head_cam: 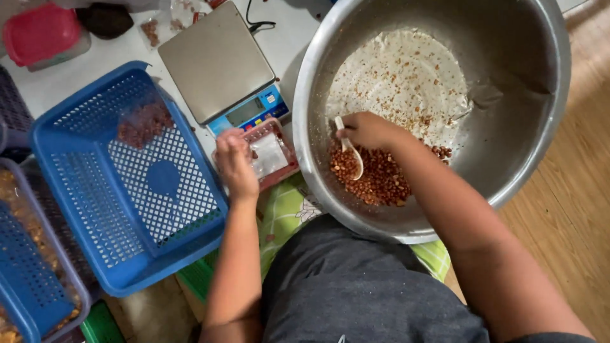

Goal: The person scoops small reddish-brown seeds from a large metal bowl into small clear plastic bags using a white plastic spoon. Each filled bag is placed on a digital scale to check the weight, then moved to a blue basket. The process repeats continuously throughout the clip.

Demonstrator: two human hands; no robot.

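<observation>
Peanuts [375, 178] in steel bowl [527, 127], right hand [365, 129] grip on spoon [351, 149], left hand [234, 162] grip holding clear packet [270, 152]

Spoon [351, 151]: small, white, tilted, bowl end down in nuts. Nuts [375, 178]: red-brown, heaped at near side of steel bowl [508, 159]. Bag [270, 152]: clear plastic, partly filled with nuts, beside bowl rim.

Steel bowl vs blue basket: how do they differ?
The steel bowl is round with solid walls; the blue basket is rectangular with perforated plastic sides. The bowl holds a loose pile of peanuts, where the right hand works a spoon; the basket holds only one bagged portion in a corner. The left hand holds a bag between them. Both contain peanuts.
</observation>
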